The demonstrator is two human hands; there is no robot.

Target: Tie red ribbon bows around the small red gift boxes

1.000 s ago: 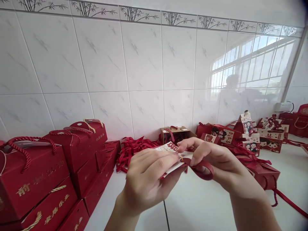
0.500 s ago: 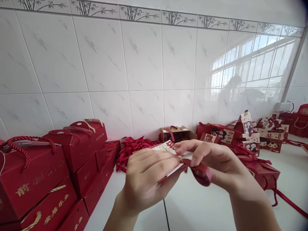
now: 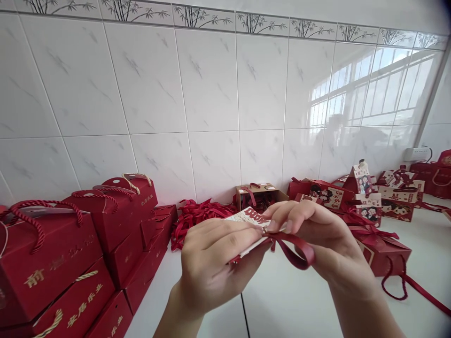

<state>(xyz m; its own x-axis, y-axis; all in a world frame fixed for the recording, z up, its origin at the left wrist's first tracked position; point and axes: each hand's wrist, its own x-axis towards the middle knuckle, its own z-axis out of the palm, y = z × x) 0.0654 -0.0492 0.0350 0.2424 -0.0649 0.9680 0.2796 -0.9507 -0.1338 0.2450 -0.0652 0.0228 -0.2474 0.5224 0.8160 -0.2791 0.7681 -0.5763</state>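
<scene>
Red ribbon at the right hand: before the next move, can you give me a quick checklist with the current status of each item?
1. Left hand gripping the printed piece: ok.
2. Right hand on the red ribbon: ok.
3. Ribbon lying flat: not ok, it curves in a loop.
4. Ribbon fastened to the piece: cannot tell, the hands hide the spot.
5. Stacked red boxes apart from the left hand: ok.
</scene>
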